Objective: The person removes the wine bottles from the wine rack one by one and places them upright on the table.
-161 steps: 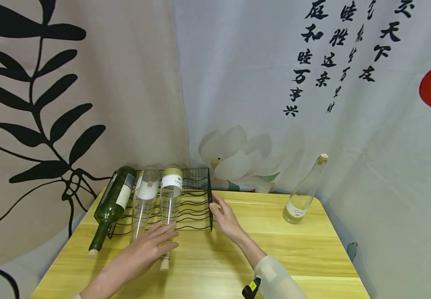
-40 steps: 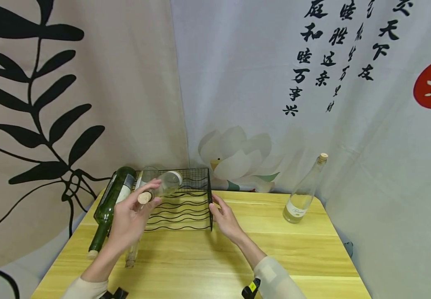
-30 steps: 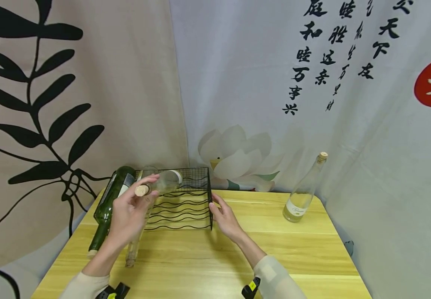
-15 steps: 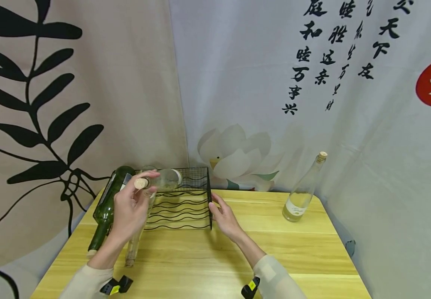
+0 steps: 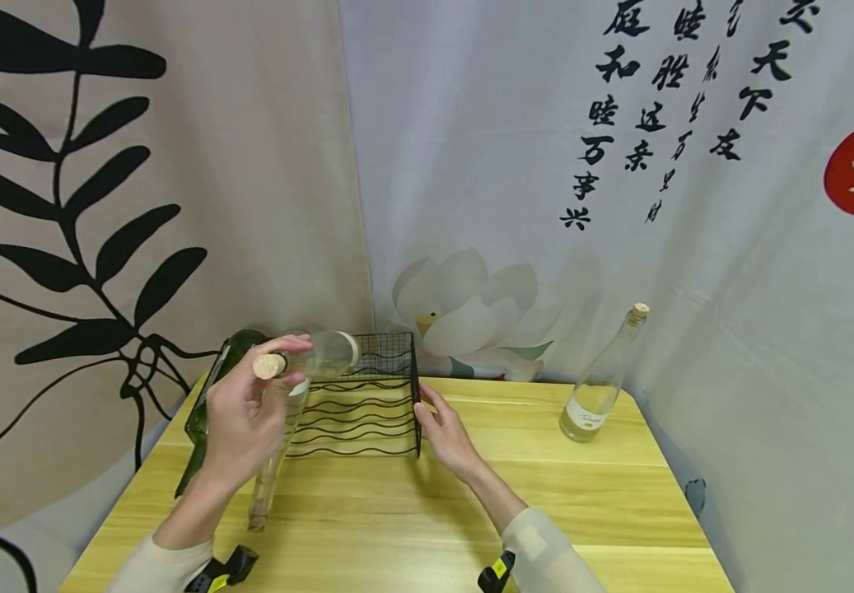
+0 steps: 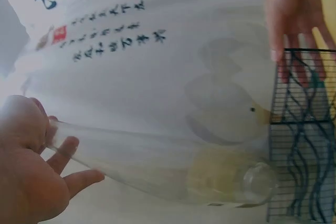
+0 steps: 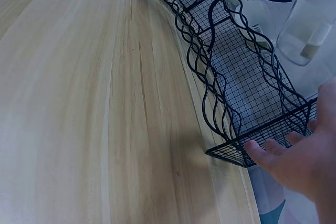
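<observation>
My left hand (image 5: 249, 420) grips a corked clear glass bottle (image 5: 333, 354) by its neck, cork toward me, base pointing away above the black wire rack (image 5: 389, 356). The left wrist view shows its fingers round the thin end of the bottle (image 6: 142, 156), with the base overlapping the rack's mesh. My right hand (image 5: 449, 432) rests against the rack's right end, fingers extended along the outside of the mesh (image 7: 273, 132). A second clear bottle (image 5: 267, 486) lies in the rack, partly behind my left hand. Left of it lies a green bottle (image 5: 198, 432), also partly covered.
Another corked clear bottle (image 5: 593, 395) stands upright at the back right of the wooden table (image 5: 545, 486). The rack sits at the table's back edge, against a printed curtain (image 5: 471, 165). Wavy wires run across the rack's right part.
Earlier, the clear bottle lay in the rack under my left hand; now that hand holds it raised. Over the last second it shifts slightly left and up. My right hand stays put.
</observation>
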`<state>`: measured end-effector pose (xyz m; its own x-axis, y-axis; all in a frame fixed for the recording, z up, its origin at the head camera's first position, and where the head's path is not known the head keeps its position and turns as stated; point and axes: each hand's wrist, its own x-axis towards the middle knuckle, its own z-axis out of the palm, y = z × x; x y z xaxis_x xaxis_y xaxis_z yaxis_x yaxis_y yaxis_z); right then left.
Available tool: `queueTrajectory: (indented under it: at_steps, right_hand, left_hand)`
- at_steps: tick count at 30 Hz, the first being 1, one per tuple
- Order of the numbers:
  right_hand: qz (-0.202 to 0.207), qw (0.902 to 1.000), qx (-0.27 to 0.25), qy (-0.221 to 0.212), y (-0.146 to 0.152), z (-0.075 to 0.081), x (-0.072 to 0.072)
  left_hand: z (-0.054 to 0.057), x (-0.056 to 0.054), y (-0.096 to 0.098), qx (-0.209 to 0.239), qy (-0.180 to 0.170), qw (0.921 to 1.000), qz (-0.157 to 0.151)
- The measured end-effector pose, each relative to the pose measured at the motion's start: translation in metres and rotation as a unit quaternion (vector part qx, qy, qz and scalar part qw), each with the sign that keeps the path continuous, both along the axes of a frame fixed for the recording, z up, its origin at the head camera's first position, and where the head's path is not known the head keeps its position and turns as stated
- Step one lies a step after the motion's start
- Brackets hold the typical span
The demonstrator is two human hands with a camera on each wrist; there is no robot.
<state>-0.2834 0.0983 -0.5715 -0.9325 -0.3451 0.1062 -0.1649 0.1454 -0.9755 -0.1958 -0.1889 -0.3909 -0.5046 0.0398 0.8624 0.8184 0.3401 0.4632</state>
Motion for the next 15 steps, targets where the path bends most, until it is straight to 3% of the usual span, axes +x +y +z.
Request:
queueTrajectory:
  at_steps: [7,15]
  right_hand:
    - [0.000,1.0000,-0.003,-0.005,0.000,0.000,0.000]
    - [-0.004,1.0000,-0.001,-0.007,-0.002,-0.002,0.000]
  left_hand:
    - [0.016,0.013,0.001,0.026,0.029,0.9980,-0.049]
    - [0.027,0.035,0.008,0.031,0.008,0.9957,-0.087]
